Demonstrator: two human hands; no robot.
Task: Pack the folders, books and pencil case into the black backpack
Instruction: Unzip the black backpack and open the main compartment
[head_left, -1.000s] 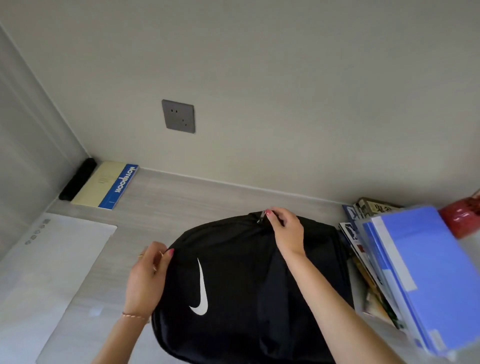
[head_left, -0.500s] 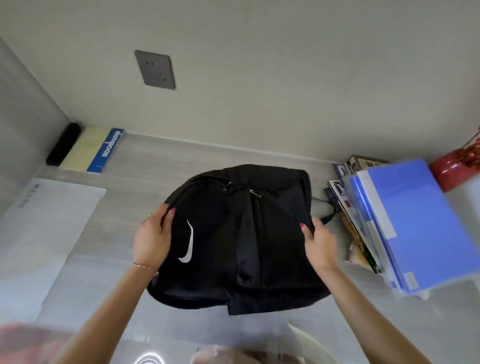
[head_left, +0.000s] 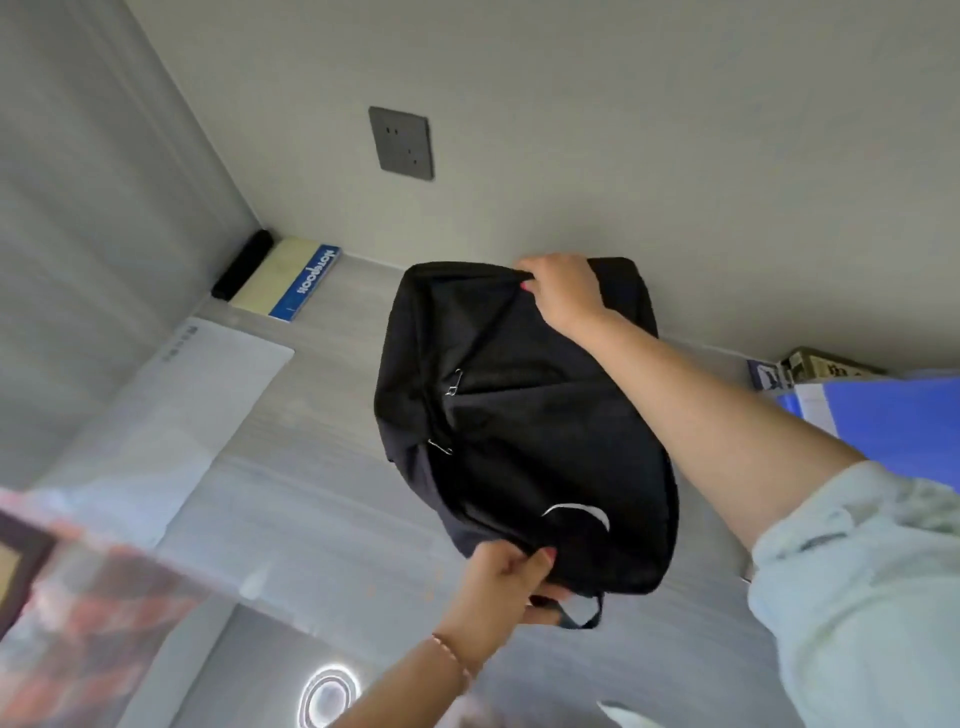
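The black backpack (head_left: 519, 415) lies on the grey desk, turned so its white logo faces me and its far edge reaches the wall. My right hand (head_left: 563, 291) grips the fabric at the far edge. My left hand (head_left: 501, 577) grips the near edge by the logo, beside a loose strap loop. Two metal zipper pulls show on the bag's left side. A blue folder (head_left: 898, 426) lies at the right edge, with books (head_left: 815, 366) stacked behind it. No pencil case is visible.
A yellow notebook with a blue spine (head_left: 291, 280) and a black bar (head_left: 243, 264) lie in the far left corner. A white sheet (head_left: 208, 384) covers the desk's left part. A blurred reddish object (head_left: 78, 613) fills the lower left. A wall socket (head_left: 401, 143) sits above.
The backpack has been rotated, its logo now near me. My right hand moved from the bag's right side to its far edge; my left hand moved to the near edge. The camera tilted.
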